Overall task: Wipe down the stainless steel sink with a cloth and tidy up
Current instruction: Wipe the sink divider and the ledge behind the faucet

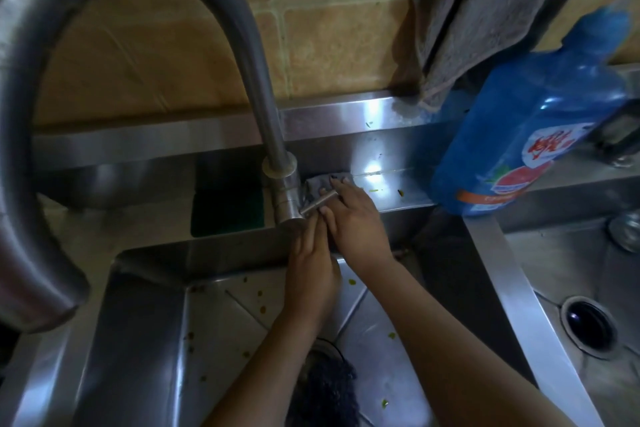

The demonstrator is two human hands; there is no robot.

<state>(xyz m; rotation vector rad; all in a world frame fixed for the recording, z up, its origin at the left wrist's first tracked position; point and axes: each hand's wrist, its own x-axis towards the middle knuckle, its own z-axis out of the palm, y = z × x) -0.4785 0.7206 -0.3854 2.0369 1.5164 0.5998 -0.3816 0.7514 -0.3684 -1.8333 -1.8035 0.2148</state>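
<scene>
Stainless steel sink [149, 340] fills the lower view, its left basin lying under both forearms and flecked with green and brown food bits. The grey cloth [317, 184] sits on the back ledge just beside the faucet base [285, 198], mostly covered by the right hand [353, 218], whose fairly straight fingers press it down. The left hand [313, 263] touches the right one's near side and reaches toward the faucet lever [317, 204]. Its fingertips are overlapped there, so I cannot tell whether they grip anything. Left of the hands lies a dark green sponge [228, 208], deep in shadow. Right of them stands a blue detergent bottle [519, 135], its label blurred. Beyond it a grey towel [478, 10] hangs on the tan tiled wall [173, 45], cut off at the top. Below the hands a dark tangled mass [329, 388] covers the drain, too murky to name. Far right, a second basin [519, 288] shows an open drain.
</scene>
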